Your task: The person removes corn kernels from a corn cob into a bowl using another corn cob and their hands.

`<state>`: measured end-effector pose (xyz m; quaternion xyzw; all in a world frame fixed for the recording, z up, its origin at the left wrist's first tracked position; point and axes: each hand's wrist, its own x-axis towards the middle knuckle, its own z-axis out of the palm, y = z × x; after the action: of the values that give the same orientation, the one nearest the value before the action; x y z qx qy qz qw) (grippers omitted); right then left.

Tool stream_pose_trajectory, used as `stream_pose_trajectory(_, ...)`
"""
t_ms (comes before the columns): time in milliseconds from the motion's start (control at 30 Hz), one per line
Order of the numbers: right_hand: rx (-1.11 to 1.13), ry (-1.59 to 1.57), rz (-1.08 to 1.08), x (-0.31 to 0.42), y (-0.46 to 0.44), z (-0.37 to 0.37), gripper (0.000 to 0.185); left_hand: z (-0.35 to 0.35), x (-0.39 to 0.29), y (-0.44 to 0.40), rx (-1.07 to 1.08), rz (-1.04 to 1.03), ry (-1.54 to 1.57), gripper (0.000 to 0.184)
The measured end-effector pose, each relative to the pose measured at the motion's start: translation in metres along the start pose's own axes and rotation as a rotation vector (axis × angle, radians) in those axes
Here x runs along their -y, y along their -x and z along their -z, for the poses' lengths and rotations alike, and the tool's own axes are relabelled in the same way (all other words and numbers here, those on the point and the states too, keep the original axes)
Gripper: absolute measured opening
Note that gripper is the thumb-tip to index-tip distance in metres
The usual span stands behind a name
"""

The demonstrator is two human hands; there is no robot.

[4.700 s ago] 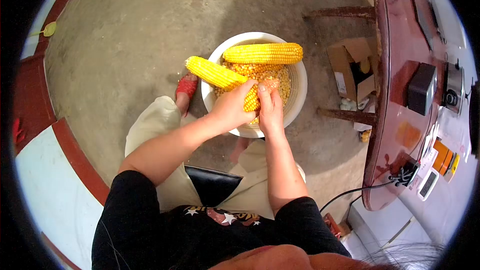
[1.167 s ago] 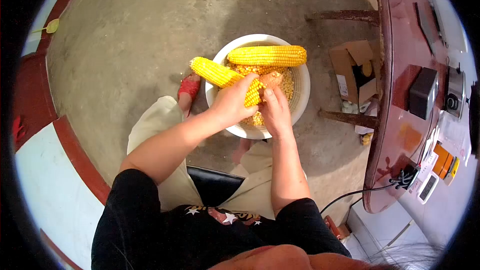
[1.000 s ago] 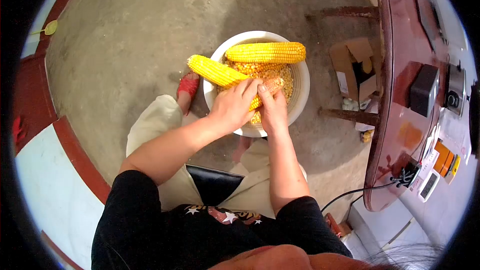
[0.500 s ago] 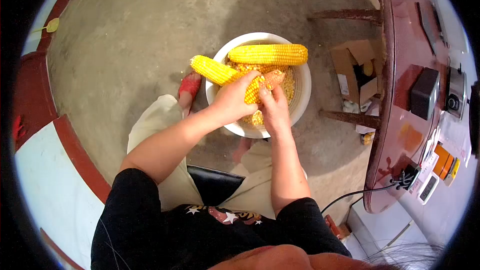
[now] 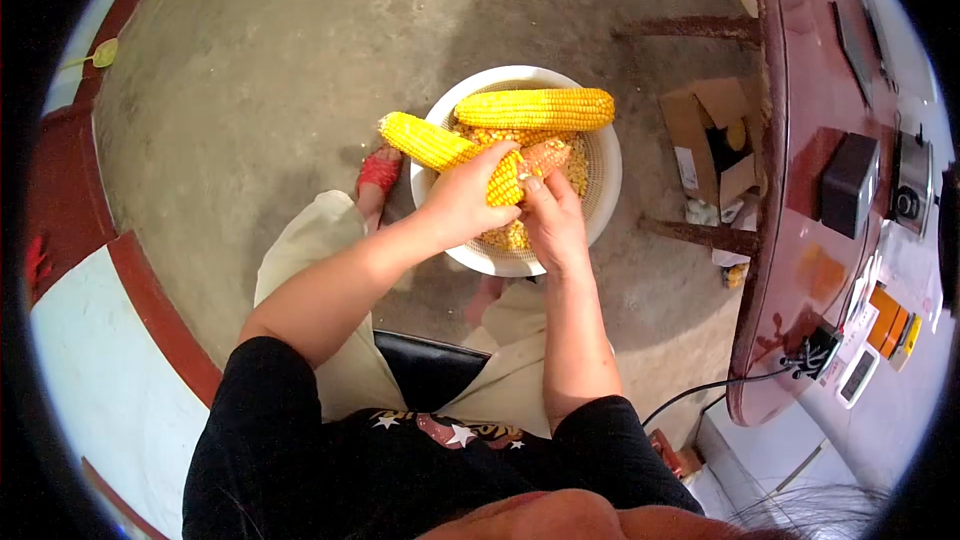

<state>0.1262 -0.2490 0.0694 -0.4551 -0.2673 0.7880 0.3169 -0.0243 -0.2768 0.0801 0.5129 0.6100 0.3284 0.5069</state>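
Note:
My left hand is wrapped round a partly stripped corn cob. Yellow kernels cover the part by its fingers, while the reddish far end is mostly bare. The thumb and fingers of my right hand are closed against the cob where kernels meet bare core. Beneath both hands is a white basket holding loose kernels. A full ear of corn lies across its far side. Another yellow ear sticks out over the left rim, its inner end hidden by my left hand.
To the right stands a dark red table with a black box on it. An open cardboard box sits on the floor beside the table legs. A red shoe is left of the basket. A black cable hangs from the table.
My right hand has shifted slightly down and to the right along the cob, its fingers drawn closer together. My left hand keeps its grip, and the other ears stay where they were.

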Motion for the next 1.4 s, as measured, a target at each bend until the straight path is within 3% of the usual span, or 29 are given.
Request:
stream_pose_trajectory(67, -0.009, -0.102, 0.008, 0.001, 0.002, -0.007, 0.047, -0.006, 0.004, 0.002, -0.124, -0.165, -0.327, 0.074)
stream_pose_trajectory(100, -0.01, -0.102, 0.008, -0.003, 0.001, -0.007, 0.047, -0.008, 0.004, 0.004, -0.123, -0.165, -0.325, 0.074)
stream_pose_trajectory(167, -0.129, 0.165, 0.054, -0.013, -0.002, -0.003, 0.049, -0.012, 0.004, 0.008, -0.074, -0.162, -0.489, 0.075)
stream_pose_trajectory(300, -0.061, 0.168, 0.12, -0.011, -0.004, 0.004, 0.049, -0.008, -0.001, 0.006, -0.03, -0.095, -0.364, 0.073)
stream_pose_trajectory(400, -0.039, 0.283, 0.122, -0.01, -0.005, 0.011, 0.046, -0.006, 0.008, -0.001, -0.027, 0.02, -0.121, 0.073)
stream_pose_trajectory(467, -0.064, 0.146, 0.014, -0.008, -0.004, 0.013, 0.044, -0.004, 0.012, -0.003, -0.035, 0.106, 0.177, 0.075)
stream_pose_trajectory(600, -0.066, 0.009, -0.016, 0.005, 0.001, -0.003, 0.042, -0.003, 0.007, 0.0, -0.086, 0.007, -0.059, 0.077)
stream_pose_trajectory(700, -0.102, 0.106, 0.075, -0.007, -0.003, 0.003, 0.04, -0.008, 0.005, 0.004, -0.062, -0.071, -0.247, 0.077)
stream_pose_trajectory(800, -0.105, 0.065, 0.055, -0.006, -0.003, 0.002, 0.039, -0.008, -0.002, 0.004, 0.028, 0.067, -0.131, 0.077)
stream_pose_trajectory(833, -0.06, 0.19, 0.03, -0.012, -0.007, 0.013, 0.042, -0.009, 0.004, 0.001, 0.03, 0.066, -0.132, 0.077)
stream_pose_trajectory(900, -0.031, 0.15, 0.056, -0.011, -0.007, 0.014, 0.043, -0.007, 0.013, -0.004, -0.01, 0.077, 0.161, 0.072)
stream_pose_trajectory(1033, 0.016, -0.062, 0.022, 0.0, -0.001, 0.001, 0.049, -0.005, 0.0, 0.0, -0.021, 0.048, 0.043, 0.069)
stream_pose_trajectory(1100, -0.021, 0.02, 0.02, -0.006, -0.003, 0.002, 0.051, -0.007, 0.0, 0.005, -0.122, -0.17, -0.354, 0.069)
stream_pose_trajectory(1200, -0.087, 0.112, 0.051, -0.015, -0.003, 0.0, 0.057, -0.014, -0.002, 0.01, -0.154, -0.234, -0.432, 0.07)
stream_pose_trajectory(1400, 0.011, 0.09, 0.044, -0.009, -0.006, 0.009, 0.052, -0.007, -0.005, 0.004, -0.045, -0.071, -0.203, 0.07)
